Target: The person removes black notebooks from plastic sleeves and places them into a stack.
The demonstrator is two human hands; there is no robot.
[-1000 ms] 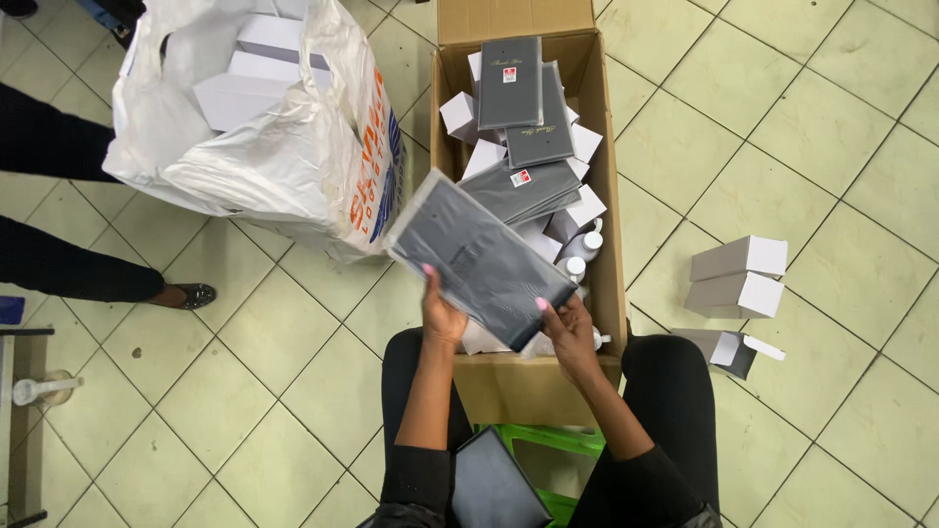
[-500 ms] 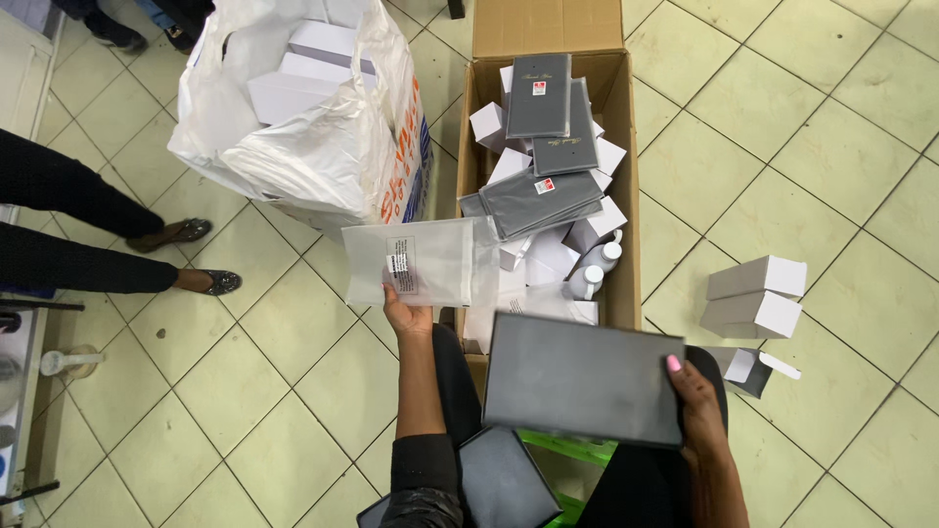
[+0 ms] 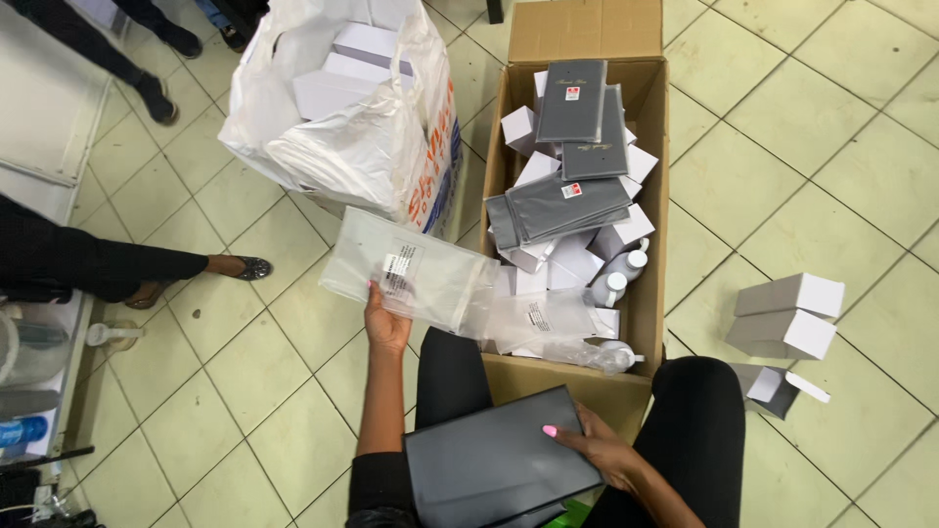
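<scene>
**One head camera, looking straight down**

A single view comes from a camera worn on the person's head. It faces almost vertically down onto a tiled floor, so the person's own lap and forearms enter from the bottom edge. The left hand and right hand sit in the lower middle of the frame, near the lens. An open cardboard box stands directly ahead of the knees, running up to the top edge. A white plastic bag fills the upper left. Another person's legs cross the left edge. No second view overlaps this one.
</scene>
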